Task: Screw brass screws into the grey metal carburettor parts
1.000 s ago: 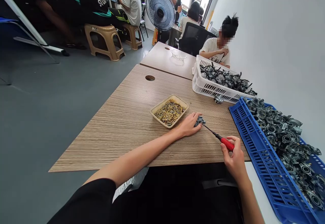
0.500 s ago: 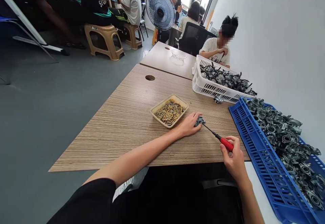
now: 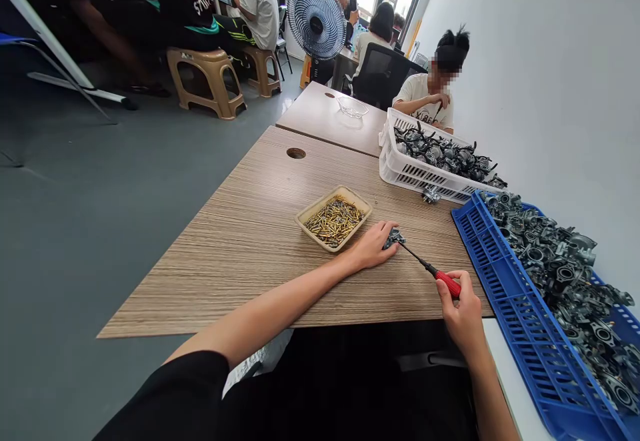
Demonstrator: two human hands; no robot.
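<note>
My left hand is closed round a small grey metal carburetor body, pressing it against the wood-grain table. In my right hand is a screwdriver with a red handle and a dark shaft. The shaft slants up and left, and its tip meets the carburetor body; the exact contact point is too small to make out. Just left of my left hand stands a beige tray holding many brass-coloured jets or screws.
A blue crate full of metal carburetor bodies stands at the right. Behind it is a white crate of assembled carburetors, with one loose carburetor beside it. Across the table sits a co-worker. A fan stands farther back.
Almost nothing differs. My right hand and the screwdriver handle have shifted very slightly; my left hand stays on the carburetor body.
</note>
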